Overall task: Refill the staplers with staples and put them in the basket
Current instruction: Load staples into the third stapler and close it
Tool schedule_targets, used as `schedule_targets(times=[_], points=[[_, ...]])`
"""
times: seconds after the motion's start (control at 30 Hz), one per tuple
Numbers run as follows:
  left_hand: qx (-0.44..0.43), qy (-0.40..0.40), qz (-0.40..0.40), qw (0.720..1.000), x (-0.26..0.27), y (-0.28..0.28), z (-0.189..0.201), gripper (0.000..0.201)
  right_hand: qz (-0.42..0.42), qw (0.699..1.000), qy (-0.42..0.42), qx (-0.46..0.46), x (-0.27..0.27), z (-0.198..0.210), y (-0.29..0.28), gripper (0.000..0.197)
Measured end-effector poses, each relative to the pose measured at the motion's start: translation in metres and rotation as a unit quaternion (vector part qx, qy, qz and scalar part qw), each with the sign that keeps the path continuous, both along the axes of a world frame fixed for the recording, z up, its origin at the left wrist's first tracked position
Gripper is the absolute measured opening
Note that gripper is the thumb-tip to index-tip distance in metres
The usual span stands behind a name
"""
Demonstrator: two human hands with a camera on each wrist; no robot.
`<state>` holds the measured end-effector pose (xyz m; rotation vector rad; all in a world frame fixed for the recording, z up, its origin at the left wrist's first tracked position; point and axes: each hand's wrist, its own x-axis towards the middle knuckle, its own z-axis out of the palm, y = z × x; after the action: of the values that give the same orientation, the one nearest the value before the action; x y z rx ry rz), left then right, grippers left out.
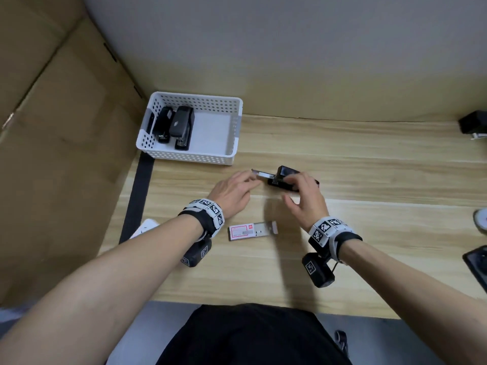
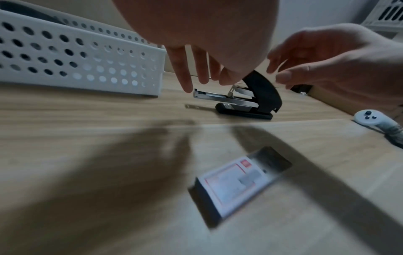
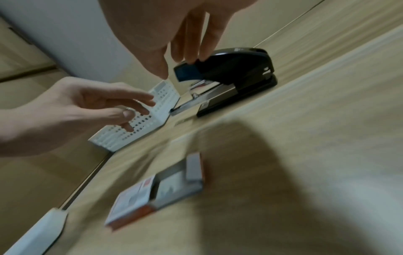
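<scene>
A black stapler (image 1: 283,177) (image 2: 261,96) (image 3: 235,69) lies mid-table with its lid raised and its metal magazine (image 1: 263,175) (image 2: 218,96) (image 3: 207,98) sticking out to the left. My left hand (image 1: 250,180) (image 2: 196,69) (image 3: 122,107) hovers at the magazine's tip, fingers relaxed, with nothing seen in it. My right hand (image 1: 303,196) (image 2: 327,60) (image 3: 185,51) is over the stapler, straight fingertips touching the lid's front end. The white perforated basket (image 1: 195,97) (image 2: 76,57) (image 3: 135,127) at the back left holds two black staplers (image 1: 181,130). A staple box (image 1: 250,230) (image 2: 237,181) (image 3: 157,189) lies slid open near me.
Another black stapler (image 1: 473,123) sits at the far right edge. A white controller (image 2: 370,119) and a dark device (image 1: 478,262) lie on the right of the table. A white object (image 1: 145,227) rests at the table's left edge, with a cardboard wall (image 1: 52,127) beyond.
</scene>
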<state>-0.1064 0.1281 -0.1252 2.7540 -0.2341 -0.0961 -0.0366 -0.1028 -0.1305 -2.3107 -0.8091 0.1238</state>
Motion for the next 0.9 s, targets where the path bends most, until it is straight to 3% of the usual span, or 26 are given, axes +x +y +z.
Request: schedule_targets(times=[0.1,0.23,0.43,0.63,0.77,0.9], points=[[-0.036,0.071,0.026,0.996,-0.031,-0.016,0.001,0.035,0.095,0.99,0.079,-0.068,-0.027,-0.007,0.001,0.02],[0.015,0.2,0.018,0.98,-0.067,-0.033,-0.015,0.046,0.172,0.956,0.126,-0.2,-0.048,-0.019,-0.001,0.019],[0.04,0.173,0.052,0.983,-0.093,-0.037,-0.028,0.03,0.133,0.954,0.111,-0.244,-0.056,-0.026,-0.011,0.022],[0.037,0.168,0.052,0.984,-0.1,-0.035,-0.031,0.029,0.114,0.95,0.12,-0.265,-0.06,-0.027,-0.008,0.062],[0.042,0.166,0.048,0.984,-0.1,-0.031,-0.031,0.028,0.135,0.947,0.122,-0.263,-0.061,-0.036,-0.006,0.042],[0.048,0.174,0.044,0.983,-0.101,-0.02,-0.032,0.029,0.119,0.954,0.109,-0.253,-0.058,-0.043,-0.006,0.037]])
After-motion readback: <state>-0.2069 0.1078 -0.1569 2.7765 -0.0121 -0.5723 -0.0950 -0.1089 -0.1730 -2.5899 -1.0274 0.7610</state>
